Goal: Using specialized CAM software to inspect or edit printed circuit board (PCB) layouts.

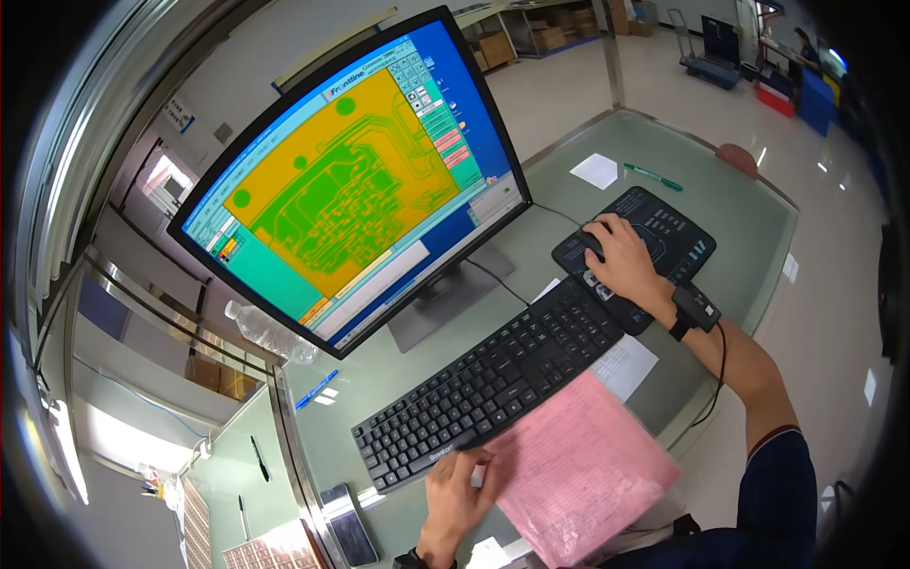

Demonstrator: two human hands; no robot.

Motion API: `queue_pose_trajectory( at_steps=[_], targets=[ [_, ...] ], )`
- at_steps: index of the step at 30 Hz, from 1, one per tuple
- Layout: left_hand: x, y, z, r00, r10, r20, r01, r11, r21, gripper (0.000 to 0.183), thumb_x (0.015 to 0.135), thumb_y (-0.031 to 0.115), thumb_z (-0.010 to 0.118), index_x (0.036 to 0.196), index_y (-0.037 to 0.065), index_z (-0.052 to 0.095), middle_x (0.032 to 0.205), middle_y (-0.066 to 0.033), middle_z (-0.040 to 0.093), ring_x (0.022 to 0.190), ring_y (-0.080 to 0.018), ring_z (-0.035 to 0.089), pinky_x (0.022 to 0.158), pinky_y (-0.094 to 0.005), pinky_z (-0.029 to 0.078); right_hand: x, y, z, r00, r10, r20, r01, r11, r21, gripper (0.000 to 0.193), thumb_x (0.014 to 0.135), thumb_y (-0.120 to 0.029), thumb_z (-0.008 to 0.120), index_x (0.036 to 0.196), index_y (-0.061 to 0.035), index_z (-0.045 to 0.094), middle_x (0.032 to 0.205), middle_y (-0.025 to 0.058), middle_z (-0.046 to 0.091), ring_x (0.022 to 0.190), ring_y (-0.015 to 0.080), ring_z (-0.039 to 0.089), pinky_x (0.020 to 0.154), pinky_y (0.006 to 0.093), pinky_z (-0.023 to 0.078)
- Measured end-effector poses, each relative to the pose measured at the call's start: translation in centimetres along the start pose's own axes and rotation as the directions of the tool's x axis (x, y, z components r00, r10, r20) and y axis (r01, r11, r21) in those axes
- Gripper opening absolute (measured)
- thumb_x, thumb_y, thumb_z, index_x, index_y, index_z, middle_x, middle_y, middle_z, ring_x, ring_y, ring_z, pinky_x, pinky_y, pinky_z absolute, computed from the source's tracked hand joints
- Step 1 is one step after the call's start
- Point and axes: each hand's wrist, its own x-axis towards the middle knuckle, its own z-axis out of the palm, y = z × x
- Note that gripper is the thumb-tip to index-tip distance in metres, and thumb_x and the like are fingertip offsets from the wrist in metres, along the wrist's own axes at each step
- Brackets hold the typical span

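Note:
My right hand [623,258] lies over a dark computer mouse [591,244] on a black patterned mouse pad [678,228], with the fingers wrapped round it and much of the mouse hidden. At the front edge of the black keyboard [493,375], my left hand [457,493] rests with its fingers curled in. A small dark thing shows at those fingertips, and I cannot make out what it is. Beside that hand lies a pink printed sheet in a clear sleeve [583,465]. A monitor [445,284] stands behind the keyboard and shows a green and yellow circuit layout.
A clear plastic bottle [270,332] and a blue pen [317,390] are at the left. A phone [348,524] lies near the left hand. At the far right are a white paper [594,172] and a green pen [653,177]. A cable [722,379] hangs from a box on my right wrist.

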Motion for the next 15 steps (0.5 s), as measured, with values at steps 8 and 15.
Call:
queue_pose_trajectory(
  at_steps=[8, 15],
  targets=[
    [-0.21, -0.40, 0.41, 1.000, 0.004, -0.030, -0.004, 1.000, -0.018, 0.016, 0.083, 0.006, 0.079, 0.092, 0.006, 0.066, 0.079, -0.0064, 0.069, 0.067, -0.0262, 0.067, 0.061, -0.0365, 0.051, 0.07, -0.07, -0.06, 1.000, -0.003, -0.012, 0.003, 1.000, -0.012, 0.038, 0.089, -0.015, 0.069, 0.124, -0.0009, 0.064, 0.126, 0.0188, 0.057, 0.120, 0.0387, 0.056, 0.103, 0.0463, 0.048],
    [-0.23, -0.31, 0.43, 0.999, -0.012, -0.035, 0.011, 1.000, -0.021, 0.015, 0.084, 0.006, 0.079, 0.091, 0.006, 0.065, 0.079, -0.0058, 0.069, 0.067, -0.0255, 0.067, 0.061, -0.0364, 0.052, 0.08, -0.10, -0.12, 1.000, 0.002, -0.005, -0.002, 1.000, -0.020, 0.037, 0.089, -0.015, 0.069, 0.123, 0.0000, 0.064, 0.126, 0.0185, 0.057, 0.120, 0.0383, 0.056, 0.103, 0.0463, 0.048]
  ],
)
